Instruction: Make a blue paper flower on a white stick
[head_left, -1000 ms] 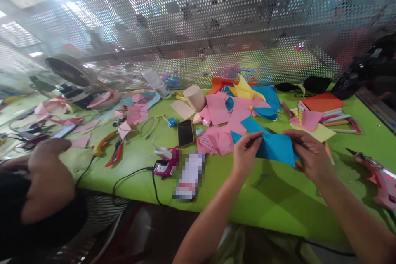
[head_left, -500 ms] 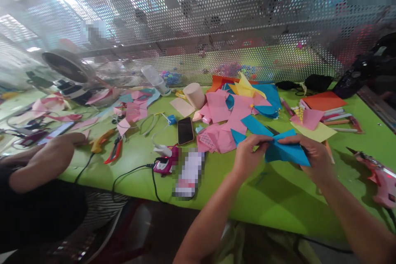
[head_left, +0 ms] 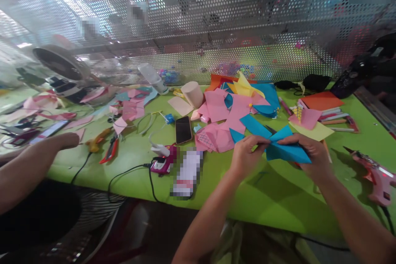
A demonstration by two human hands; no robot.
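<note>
Both my hands hold a folded piece of bright blue paper (head_left: pixel 287 152) over the green tabletop (head_left: pixel 247 198). My left hand (head_left: pixel 249 152) pinches its left part near the middle fold. On the opposite side, my right hand (head_left: pixel 314 154) grips the right edge, thumb on top. Pointed flaps of the blue paper stick out between the hands. Behind them, a dark pointed blade tip (head_left: pixel 271 129) shows; the rest of that tool is hidden. Loose pink paper (head_left: pixel 218 136) lies just beyond my left hand.
A pink glue gun (head_left: pixel 375 177) rests at the right, near an orange paper stack (head_left: pixel 323 100). Left of me are a pixelated phone (head_left: pixel 187 173), a dark phone (head_left: pixel 183 129), a purple power strip (head_left: pixel 163 165) with cords, and red-handled pliers (head_left: pixel 110 150). A co-worker's arm (head_left: pixel 37 156) reaches in.
The co-worker's arm at the left has shifted and straightened. My hands keep their hold on the blue paper with hardly any movement; the view has turned slightly.
</note>
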